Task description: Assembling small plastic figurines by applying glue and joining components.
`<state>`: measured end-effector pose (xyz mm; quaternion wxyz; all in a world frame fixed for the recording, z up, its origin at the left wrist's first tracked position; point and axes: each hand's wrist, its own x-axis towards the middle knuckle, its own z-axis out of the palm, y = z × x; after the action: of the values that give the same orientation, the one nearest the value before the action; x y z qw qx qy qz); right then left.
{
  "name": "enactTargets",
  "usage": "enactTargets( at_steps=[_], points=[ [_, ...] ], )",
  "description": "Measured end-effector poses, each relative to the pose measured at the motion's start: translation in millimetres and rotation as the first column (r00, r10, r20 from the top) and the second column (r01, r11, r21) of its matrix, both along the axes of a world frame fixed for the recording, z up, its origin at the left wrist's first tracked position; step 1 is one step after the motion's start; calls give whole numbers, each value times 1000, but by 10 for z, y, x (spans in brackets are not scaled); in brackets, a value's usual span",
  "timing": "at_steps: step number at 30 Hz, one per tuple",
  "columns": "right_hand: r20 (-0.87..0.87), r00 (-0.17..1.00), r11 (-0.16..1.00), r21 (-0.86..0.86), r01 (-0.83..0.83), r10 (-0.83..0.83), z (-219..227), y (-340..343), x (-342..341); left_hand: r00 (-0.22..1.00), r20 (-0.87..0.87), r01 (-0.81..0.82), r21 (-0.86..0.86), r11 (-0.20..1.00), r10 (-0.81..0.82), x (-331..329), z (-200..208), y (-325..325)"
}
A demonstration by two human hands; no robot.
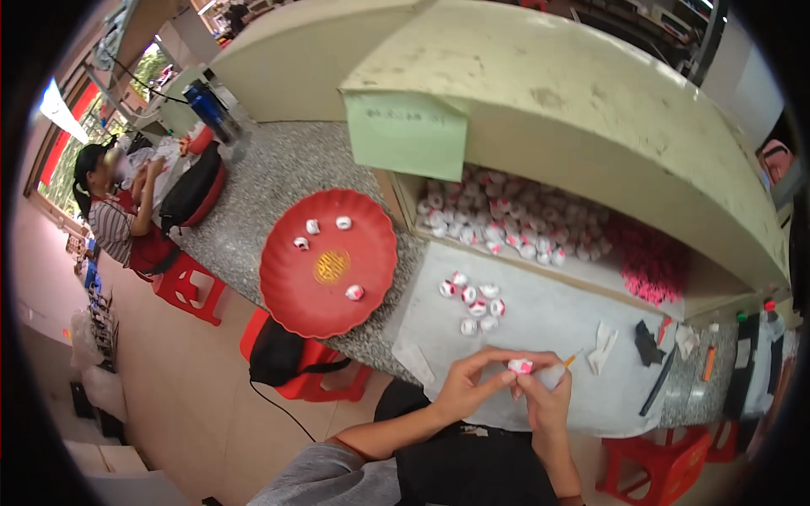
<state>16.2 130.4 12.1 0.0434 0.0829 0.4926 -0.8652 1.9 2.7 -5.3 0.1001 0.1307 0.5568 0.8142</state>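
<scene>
Between my two hands is a small white piece with pink patches (521, 366), held over the paper-covered worktop. My left hand (464, 386) pinches it with closed fingers from the left. My right hand (547, 401) is closed too, its fingertips against the piece's right side. From that hand a thin yellow stick (571, 360) points up and right; whether it is a brush cannot be made out. Just beyond my hands, several similar white pieces with pink and dark marks (477, 308) lie in a loose group on the white paper (540, 316).
A shelf opening holds a heap of white pieces (506, 215) and a pink pile (650, 266). Left stands a red scalloped tray (283, 291) with several pieces. A black pen-like stick (658, 384) and dark cloth (648, 343) lie right. Far left, a person (118, 211) sits working.
</scene>
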Motion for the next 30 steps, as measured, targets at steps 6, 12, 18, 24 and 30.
enactTargets(
  at_steps=[6, 12, 18, 24, 30],
  points=[
    [-36, 999, 999, -41, 4, -5, -28, -32, 92, 997, 66, 26, 99, 995, -32, 104, 69, -11],
    [-32, 999, 998, -60, -5, 4, 2, -40, 7, 990, 122, 57, 123, 991, -72, 26, 78, -34],
    [-34, 999, 998, -57, -2, 0, 2, -36, -31, 996, 80, 22, 86, 996, -29, -16, 27, -10],
    [-26, 1000, 998, -61, 2, -3, -6, -35, -6, 994, 99, 40, 120, 992, -52, 3, 28, -7],
    [-42, 999, 998, -60, 6, -8, 0, -39, 0, 992, 110, 38, 169, 985, -57, 13, 56, 17]
  ],
)
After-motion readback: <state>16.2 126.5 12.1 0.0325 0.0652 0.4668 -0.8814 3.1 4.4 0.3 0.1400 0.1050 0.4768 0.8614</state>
